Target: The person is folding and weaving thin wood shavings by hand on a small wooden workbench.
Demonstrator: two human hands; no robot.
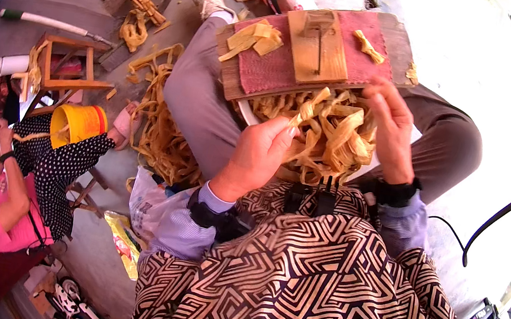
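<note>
In the head view, the left hand [256,156] pinches a pale tan, flat fibre strip [309,111] from the tangled heap of strips [329,141] on the lap; the right hand [390,128], fingers curled, grips strips beside the wooden board with red cloth [270,71].

Most of the white bowl [246,112] under tan strips [330,135]; neighbour's face blurred.

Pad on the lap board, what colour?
Dusty red-pink pad on the wooden board, clearest in the head view.
</note>
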